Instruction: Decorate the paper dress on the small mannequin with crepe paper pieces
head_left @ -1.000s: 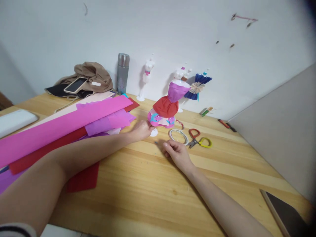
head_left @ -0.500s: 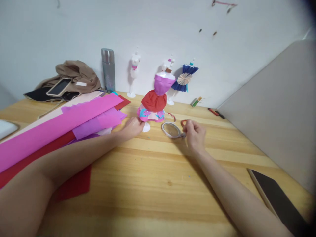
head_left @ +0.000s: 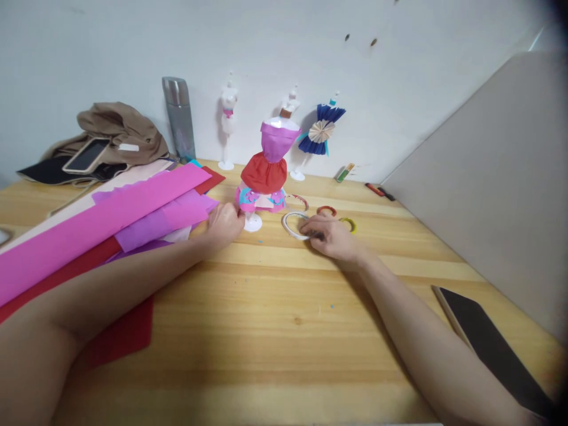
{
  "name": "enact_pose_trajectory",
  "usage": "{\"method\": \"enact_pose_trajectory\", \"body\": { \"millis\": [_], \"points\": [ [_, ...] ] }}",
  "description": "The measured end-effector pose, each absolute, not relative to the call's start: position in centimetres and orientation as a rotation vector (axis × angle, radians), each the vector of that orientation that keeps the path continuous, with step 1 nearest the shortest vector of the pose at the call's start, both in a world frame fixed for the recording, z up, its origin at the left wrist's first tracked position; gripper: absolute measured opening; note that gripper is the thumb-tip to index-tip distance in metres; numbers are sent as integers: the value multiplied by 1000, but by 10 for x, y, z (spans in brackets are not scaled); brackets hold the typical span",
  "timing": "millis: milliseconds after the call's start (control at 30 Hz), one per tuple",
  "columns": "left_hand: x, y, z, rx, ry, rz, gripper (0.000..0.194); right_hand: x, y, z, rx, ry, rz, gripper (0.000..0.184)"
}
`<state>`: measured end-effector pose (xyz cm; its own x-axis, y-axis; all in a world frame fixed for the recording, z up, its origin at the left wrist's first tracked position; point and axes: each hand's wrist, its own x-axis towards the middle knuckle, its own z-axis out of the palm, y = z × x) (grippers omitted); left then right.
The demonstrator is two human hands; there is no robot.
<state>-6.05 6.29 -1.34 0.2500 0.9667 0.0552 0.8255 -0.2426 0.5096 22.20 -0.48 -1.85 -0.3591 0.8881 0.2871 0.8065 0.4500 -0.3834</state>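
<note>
I'd go gently, left hand [head_left: 225, 225] at the dress [head_left: 265, 173], right hand [head_left: 335, 238] by the tape [head_left: 286, 226], though I can't tell either grip.

Dress form [head_left: 271, 155] upright on tabletop [head_left: 266, 296]: purple bodice, gathered red skirt, pink-and-blue hem. White tape roll [head_left: 284, 224] flat, near scissors [head_left: 327, 207], red and yellow handles.

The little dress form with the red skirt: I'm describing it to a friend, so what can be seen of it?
The dress form stands upright on a round white base on the table. Its shoulders look white and glossy, with a brown band at the neck. It wears a strapless purple top, a gathered red skirt and a pink hem with blue decorations, seemingly paper or thin cloth. The left hand is at the hem's left edge; its grip is unclear.
</note>
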Motion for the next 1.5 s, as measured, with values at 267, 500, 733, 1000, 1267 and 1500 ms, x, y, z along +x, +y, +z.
{"method": "enact_pose_trajectory", "body": {
  "millis": [267,500,733,1000,1267,1500],
  "points": [
    [-63,40,-6,2956,1413,120,29,206,-16,-1,-1581,-2143,380,8],
    [-56,13,-20,3018,802,819,30,176,-32,12,-1475,-1955,587,13],
    [-60,18,-31,3179,496,1011,30,152,-41,13,-1462,-1758,833,20],
    [-62,16,-24,3287,514,982,29,141,-44,1,-1487,-1573,998,26],
    [-61,20,-25,3387,461,974,29,135,-47,-3,-1461,-1432,1005,24],
    [-56,31,-33,2911,567,1240,22,139,-43,2,-1433,-1373,1020,22]
  ]
}}
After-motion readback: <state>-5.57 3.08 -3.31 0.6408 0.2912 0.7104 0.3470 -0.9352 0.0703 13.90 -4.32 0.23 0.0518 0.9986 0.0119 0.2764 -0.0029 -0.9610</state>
